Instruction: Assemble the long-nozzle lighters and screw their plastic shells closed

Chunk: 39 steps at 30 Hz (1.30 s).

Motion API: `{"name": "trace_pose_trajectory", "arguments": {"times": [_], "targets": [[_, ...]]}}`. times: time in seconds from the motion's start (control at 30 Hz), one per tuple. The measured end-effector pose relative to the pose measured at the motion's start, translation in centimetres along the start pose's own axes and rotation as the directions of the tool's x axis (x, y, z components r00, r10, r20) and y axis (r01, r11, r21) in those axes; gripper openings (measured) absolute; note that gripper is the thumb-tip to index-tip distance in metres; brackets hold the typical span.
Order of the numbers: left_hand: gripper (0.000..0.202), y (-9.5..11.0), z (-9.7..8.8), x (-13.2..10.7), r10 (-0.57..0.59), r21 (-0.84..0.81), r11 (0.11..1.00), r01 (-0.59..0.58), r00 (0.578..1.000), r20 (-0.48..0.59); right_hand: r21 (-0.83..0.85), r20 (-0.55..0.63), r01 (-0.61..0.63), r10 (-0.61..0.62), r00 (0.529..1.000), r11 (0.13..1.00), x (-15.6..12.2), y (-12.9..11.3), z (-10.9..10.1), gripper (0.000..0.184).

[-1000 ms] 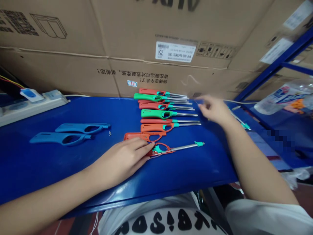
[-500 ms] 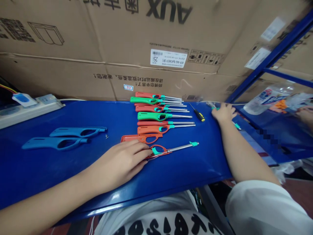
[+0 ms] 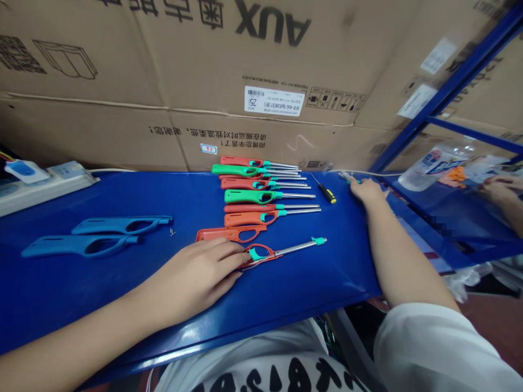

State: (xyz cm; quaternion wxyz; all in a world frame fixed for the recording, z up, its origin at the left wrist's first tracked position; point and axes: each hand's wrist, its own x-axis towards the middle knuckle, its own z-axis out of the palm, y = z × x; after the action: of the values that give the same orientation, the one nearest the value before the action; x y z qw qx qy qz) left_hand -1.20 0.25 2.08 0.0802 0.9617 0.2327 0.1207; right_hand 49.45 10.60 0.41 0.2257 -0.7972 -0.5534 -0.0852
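Observation:
My left hand lies flat and open on the blue table, fingers over the handle end of a half-built orange lighter with a teal trigger and a metal tube. An empty orange handle shell lies just behind the fingertips. My right hand reaches to the table's far right edge, fingers curled round a small clear and teal piece that I cannot make out. A yellow and black screwdriver lies just left of that hand.
Several finished orange and green lighters lie in a row at mid table. Two blue handle shells and a tiny screw lie at left, a power strip behind. Cardboard boxes wall the back. Another person's hand shows at right.
My right hand let go of the screwdriver on the table and moved right to the edge, where it curled on a small piece. My left hand stayed on the lighter.

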Motion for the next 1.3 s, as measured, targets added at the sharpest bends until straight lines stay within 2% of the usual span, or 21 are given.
{"name": "trace_pose_trajectory", "arguments": {"times": [0.07, 0.13, 0.2, 0.27, 0.37, 0.43, 0.47, 0.53, 0.6, 0.63, 0.7, 0.8, 0.87, 0.9, 1.0, 1.07, 1.17, 1.23, 1.3], "targets": [[0.030, 0.0, 0.0, 0.0, 0.001, -0.001, 1.000, -0.001, 1.000, 0.002, -0.016, -0.041, -0.150, 0.149, 0.988, 0.989, -0.3, -0.2, -0.1, 0.019], [0.030, 0.0, 0.0, 0.1, -0.001, -0.004, 1.000, 0.001, 1.000, 0.005, -0.010, -0.090, -0.288, 0.286, 0.954, 0.958, -0.7, -0.7, -0.5, 0.011], [0.029, 0.2, -0.2, 0.1, -0.008, -0.015, 1.000, 0.007, 1.000, -0.004, 0.029, -0.148, -0.334, 0.334, 0.931, 0.942, -1.2, -1.5, -1.1, 0.009], [0.028, 0.4, -0.5, 0.2, -0.026, -0.058, 0.998, 0.025, 0.999, -0.027, 0.084, -0.210, -0.317, 0.327, 0.921, 0.945, -1.4, -2.7, -2.0, 0.017], [0.026, 0.7, -0.8, 0.3, -0.093, -0.206, 0.975, 0.079, 0.994, -0.056, 0.173, -0.280, -0.222, 0.264, 0.923, 0.960, -1.7, -5.3, -3.5, 0.028], [0.027, 0.7, -0.9, 0.4, -0.149, -0.304, 0.945, 0.123, 0.987, -0.066, 0.249, -0.291, -0.105, 0.178, 0.940, 0.963, -2.3, -7.8, -4.2, 0.028], [0.029, 0.6, -0.8, 0.5, -0.180, -0.343, 0.928, 0.144, 0.981, -0.075, 0.370, -0.307, 0.030, 0.092, 0.947, 0.928, -2.9, -9.2, -4.4, 0.027], [0.031, 0.5, -0.5, 0.8, -0.262, -0.433, 0.880, 0.196, 0.960, -0.098, 0.447, -0.285, 0.164, -0.033, 0.958, 0.879, -4.8, -12.3, -4.5, 0.024], [0.031, 0.5, -0.4, 1.2, -0.367, -0.584, 0.775, 0.242, 0.925, -0.104, 0.624, -0.211, 0.340, -0.267, 0.940, 0.704, -7.8, -15.5, -4.4, 0.023], [0.031, 0.6, -0.4, 1.4, -0.415, -0.678, 0.692, 0.249, 0.905, -0.091, 0.697, -0.193, 0.404, -0.387, 0.902, 0.593, -9.5, -17.0, -4.3, 0.021], [0.034, 0.9, -0.5, 1.8, -0.492, -0.810, 0.528, 0.257, 0.869, -0.044, 0.798, -0.163, 0.469, -0.613, 0.773, 0.379, -13.0, -19.4, -4.4, 0.022], [0.033, 1.5, -0.7, 2.2, -0.562, -0.877, 0.404, 0.259, 0.827, -0.014, 0.860, -0.199, 0.495, -0.810, 0.551, 0.125, -16.9, -21.5, -4.7, 0.035], [0.033, 1.7, -0.7, 2.3, -0.566, -0.895, 0.358, 0.265, 0.824, 0.017, 0.866, -0.226, 0.499, -0.865, 0.448, 0.032, -18.1, -22.0, -4.8, 0.043], [0.033, 1.7, -0.7, 2.3, -0.567, -0.901, 0.336, 0.273, 0.823, 0.037, 0.865, -0.232, 0.502, -0.881, 0.411, 0.007, -18.4, -22.0, -4.7, 0.045], [0.031, 1.3, -0.6, 2.3, -0.592, -0.910, 0.294, 0.293, 0.803, 0.067, 0.846, -0.221, 0.534, -0.906, 0.360, 0.005, -18.1, -21.7, -4.4, 0.046], [0.029, 0.9, -0.6, 2.2, -0.612, -0.906, 0.316, 0.281, 0.790, 0.032, 0.820, -0.184, 0.570, -0.920, 0.347, 0.051, -17.8, -21.3, -4.2, 0.038], [0.030, 0.3, -0.7, 1.9, -0.612, -0.884, 0.372, 0.284, 0.791, -0.004, 0.749, -0.030, 0.643, -0.960, 0.278, 0.162, -17.7, -20.8, -4.1, 0.023], [0.033, 0.1, -0.7, 1.6, -0.596, -0.870, 0.375, 0.321, 0.802, 0.039, 0.649, 0.106, 0.728, -0.974, 0.202, 0.222, -17.9, -20.6, -4.1, 0.019], [0.036, 0.0, -0.6, 1.4, -0.576, -0.849, 0.395, 0.351, 0.814, 0.069, 0.538, 0.199, 0.807, -0.967, 0.159, 0.243, -18.2, -20.6, -4.0, 0.019]]}}
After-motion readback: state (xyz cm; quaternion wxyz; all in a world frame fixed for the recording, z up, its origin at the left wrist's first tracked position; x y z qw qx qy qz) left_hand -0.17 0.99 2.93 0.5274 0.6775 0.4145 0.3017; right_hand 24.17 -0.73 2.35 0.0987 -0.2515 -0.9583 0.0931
